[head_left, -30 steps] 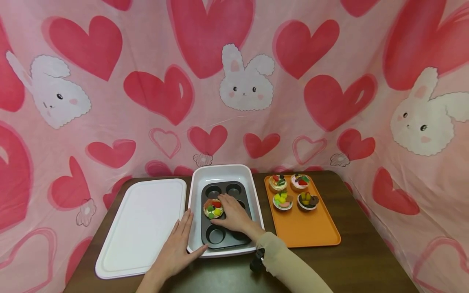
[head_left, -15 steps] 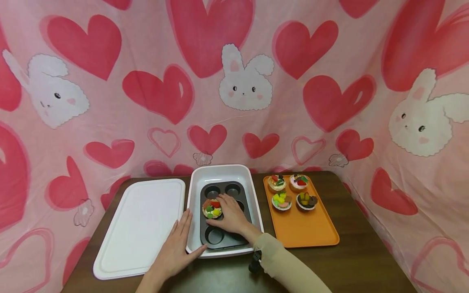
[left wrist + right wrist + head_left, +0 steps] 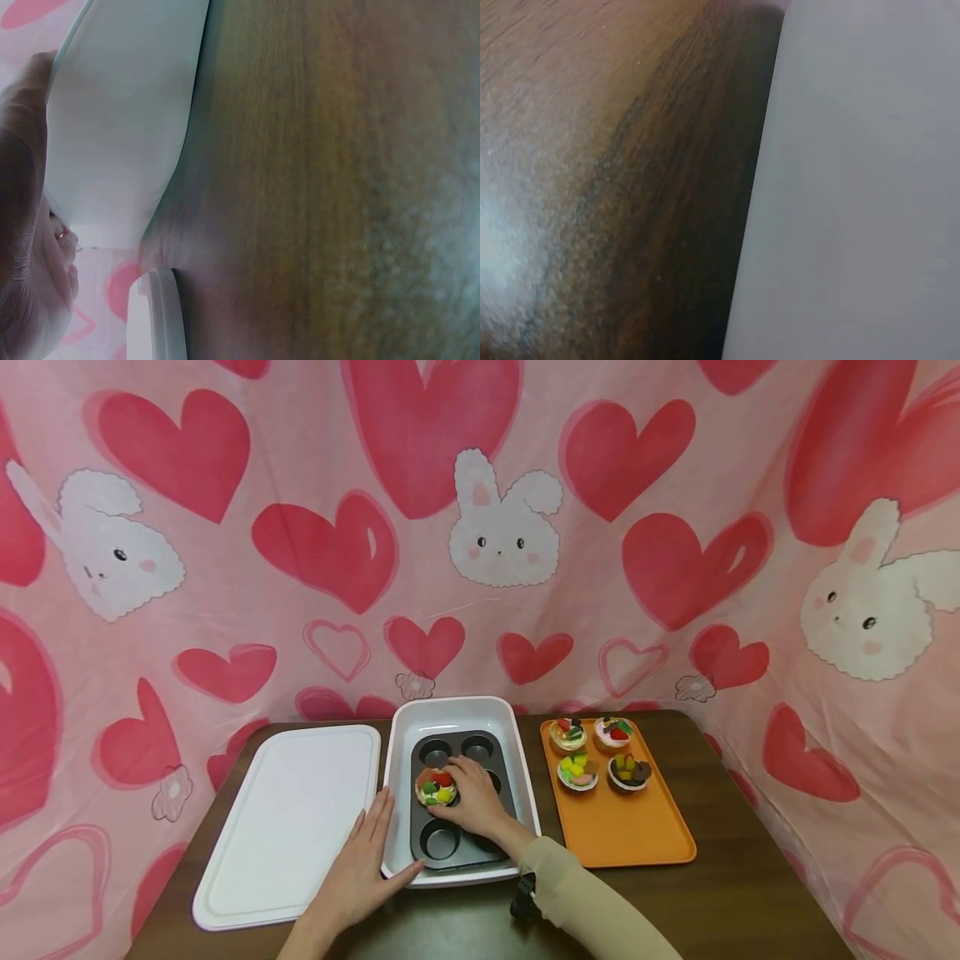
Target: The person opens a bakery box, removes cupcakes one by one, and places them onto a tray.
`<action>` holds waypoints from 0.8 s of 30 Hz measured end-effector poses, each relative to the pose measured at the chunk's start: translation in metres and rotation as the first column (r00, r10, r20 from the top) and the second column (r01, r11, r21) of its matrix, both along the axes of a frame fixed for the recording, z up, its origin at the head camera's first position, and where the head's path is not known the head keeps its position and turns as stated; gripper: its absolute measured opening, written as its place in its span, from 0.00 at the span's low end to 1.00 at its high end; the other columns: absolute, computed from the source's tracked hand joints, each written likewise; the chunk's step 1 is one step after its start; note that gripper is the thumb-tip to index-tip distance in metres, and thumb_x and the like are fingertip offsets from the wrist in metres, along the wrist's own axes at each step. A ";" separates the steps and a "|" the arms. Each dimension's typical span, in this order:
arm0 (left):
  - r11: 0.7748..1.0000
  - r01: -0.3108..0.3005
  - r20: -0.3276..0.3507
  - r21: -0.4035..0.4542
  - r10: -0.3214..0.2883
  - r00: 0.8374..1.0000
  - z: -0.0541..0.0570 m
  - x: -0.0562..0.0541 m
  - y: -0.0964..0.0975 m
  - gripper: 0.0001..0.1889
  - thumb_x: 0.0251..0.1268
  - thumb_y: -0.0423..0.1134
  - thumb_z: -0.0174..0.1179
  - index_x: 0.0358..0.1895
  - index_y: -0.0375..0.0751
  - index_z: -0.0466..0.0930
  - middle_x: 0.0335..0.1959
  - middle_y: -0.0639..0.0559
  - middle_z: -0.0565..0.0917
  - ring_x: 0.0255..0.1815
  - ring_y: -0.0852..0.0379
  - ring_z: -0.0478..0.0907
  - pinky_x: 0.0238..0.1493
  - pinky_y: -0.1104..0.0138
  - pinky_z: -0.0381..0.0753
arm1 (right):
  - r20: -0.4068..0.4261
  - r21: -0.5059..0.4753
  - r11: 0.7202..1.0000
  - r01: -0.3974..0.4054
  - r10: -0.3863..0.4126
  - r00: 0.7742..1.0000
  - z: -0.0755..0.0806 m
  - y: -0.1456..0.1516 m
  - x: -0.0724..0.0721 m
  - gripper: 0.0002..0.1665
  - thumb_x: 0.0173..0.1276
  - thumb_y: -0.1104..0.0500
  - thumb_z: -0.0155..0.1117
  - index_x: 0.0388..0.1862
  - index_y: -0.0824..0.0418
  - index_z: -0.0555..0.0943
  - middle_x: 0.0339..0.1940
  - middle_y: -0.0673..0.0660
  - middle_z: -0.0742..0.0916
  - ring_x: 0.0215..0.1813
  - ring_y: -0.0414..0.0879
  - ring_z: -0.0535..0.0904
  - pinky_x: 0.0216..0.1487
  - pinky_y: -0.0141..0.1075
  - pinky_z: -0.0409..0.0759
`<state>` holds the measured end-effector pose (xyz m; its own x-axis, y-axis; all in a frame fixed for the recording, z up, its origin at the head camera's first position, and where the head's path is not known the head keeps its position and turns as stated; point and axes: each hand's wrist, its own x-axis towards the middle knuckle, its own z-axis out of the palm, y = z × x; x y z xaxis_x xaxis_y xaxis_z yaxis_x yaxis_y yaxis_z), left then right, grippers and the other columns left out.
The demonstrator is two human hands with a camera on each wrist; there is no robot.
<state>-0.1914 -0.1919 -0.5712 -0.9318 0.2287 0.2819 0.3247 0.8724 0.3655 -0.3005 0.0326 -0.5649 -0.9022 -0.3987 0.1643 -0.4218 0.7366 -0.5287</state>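
Note:
In the head view, my right hand pinches a cupcake topped with red, green and yellow fruit pieces, thumb at its near side and fingers at its far right. The cupcake is at the middle-left cup of a dark muffin tin, and my hand covers part of the tin's right side. This tin lies inside a deep white bin. My left hand, fingers straight and thumb spread, rests against the bin's front left corner. The left wrist view shows that hand beside the bin's outer wall.
Left of the bin lies a white lid-like board. On the right, an orange tray carries several cupcakes at its far end. All stand on a dark wooden table, with a pink heart-patterned cloth behind.
The right thumb and fingers shift slightly about the cupcake, which stays at the same cup. My left hand keeps its place at the bin.

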 end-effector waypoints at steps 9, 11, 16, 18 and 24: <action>1.000 -0.004 0.000 0.009 0.004 1.000 0.001 0.001 -0.001 0.62 0.61 0.69 0.74 0.87 0.32 0.58 0.91 0.39 0.60 0.88 0.39 0.66 0.83 0.35 0.69 | 0.022 -0.108 0.994 -0.030 0.033 0.999 -0.005 -0.004 -0.004 0.35 0.60 0.47 0.83 0.61 0.63 0.83 0.75 0.63 0.83 0.79 0.63 0.74 0.86 0.67 0.66; 1.000 -0.003 0.006 0.006 0.003 1.000 0.001 0.001 -0.001 0.62 0.62 0.70 0.73 0.88 0.32 0.57 0.91 0.39 0.60 0.88 0.38 0.66 0.84 0.36 0.68 | 0.030 -0.148 0.988 -0.041 0.046 0.998 -0.009 -0.005 -0.005 0.35 0.59 0.48 0.84 0.60 0.63 0.84 0.74 0.63 0.83 0.78 0.63 0.75 0.85 0.66 0.69; 1.000 0.000 0.008 0.011 0.000 1.000 0.002 0.002 0.000 0.62 0.63 0.71 0.72 0.87 0.32 0.58 0.91 0.38 0.60 0.88 0.37 0.66 0.84 0.37 0.68 | 0.039 -0.199 0.979 -0.038 0.047 0.998 -0.018 -0.005 -0.006 0.36 0.56 0.49 0.86 0.60 0.63 0.84 0.73 0.61 0.85 0.77 0.61 0.77 0.82 0.61 0.77; 1.000 -0.003 0.006 0.016 0.003 1.000 0.002 0.002 0.000 0.62 0.62 0.71 0.72 0.87 0.33 0.58 0.90 0.38 0.60 0.88 0.38 0.66 0.84 0.36 0.68 | 0.028 -0.201 0.979 -0.042 0.049 0.998 -0.015 -0.005 -0.004 0.37 0.55 0.50 0.86 0.60 0.64 0.84 0.73 0.63 0.85 0.76 0.61 0.78 0.80 0.60 0.78; 1.000 -0.003 -0.020 0.013 0.003 1.000 0.001 0.002 0.001 0.61 0.61 0.71 0.73 0.86 0.31 0.60 0.89 0.37 0.62 0.86 0.37 0.68 0.81 0.35 0.71 | -0.037 -0.210 0.977 -0.041 0.034 0.999 -0.014 -0.004 -0.004 0.37 0.57 0.51 0.85 0.62 0.65 0.82 0.65 0.63 0.89 0.65 0.57 0.86 0.70 0.53 0.88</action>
